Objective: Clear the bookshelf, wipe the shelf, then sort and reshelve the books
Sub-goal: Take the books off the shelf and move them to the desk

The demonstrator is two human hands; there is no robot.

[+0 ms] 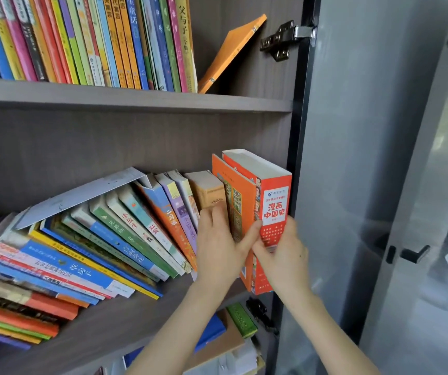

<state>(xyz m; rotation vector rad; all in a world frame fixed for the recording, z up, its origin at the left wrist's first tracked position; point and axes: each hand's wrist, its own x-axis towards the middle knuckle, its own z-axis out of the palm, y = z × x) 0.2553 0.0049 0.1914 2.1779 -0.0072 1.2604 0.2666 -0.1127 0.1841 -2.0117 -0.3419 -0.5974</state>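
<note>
Orange book: it stands upright at the far right end of the middle shelf, against the cabinet's side wall, with a white label and red characters on its spine.
My right hand: it is curled around the lower part of that spine, thumb and fingers pinching it.
My left hand: it is spread. The fingers lie fairly straight against the spine of the tan book, and the thumb reaches right to touch the orange book's spine beside my right thumb.
Second orange book: upright, touching the first on its left, under the span of my left hand.
Leaning books: left of the tan book they tilt further and further left, until the last lie almost flat.
Grey folder: it lies slanted over the tops of the leaning books.
Upper shelf: a tight row of colourful spines, and a thin orange booklet leaning right against the wall.
Door: glass, swung open at right, with a metal hinge and a dark handle.
</note>
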